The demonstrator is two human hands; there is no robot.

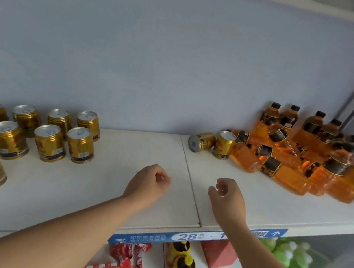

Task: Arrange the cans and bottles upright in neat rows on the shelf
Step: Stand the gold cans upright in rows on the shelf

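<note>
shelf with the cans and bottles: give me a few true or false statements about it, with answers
1. The left hand and right hand hold nothing. True.
2. Several orange bottles lie tumbled on the shelf. True.
3. The orange bottles are at the left end of the shelf. False: they are at the right end, and the group of gold cans stands on the left.
4. Every gold can stands upright. False: one toppled can lies on its side beside the bottles.
</note>
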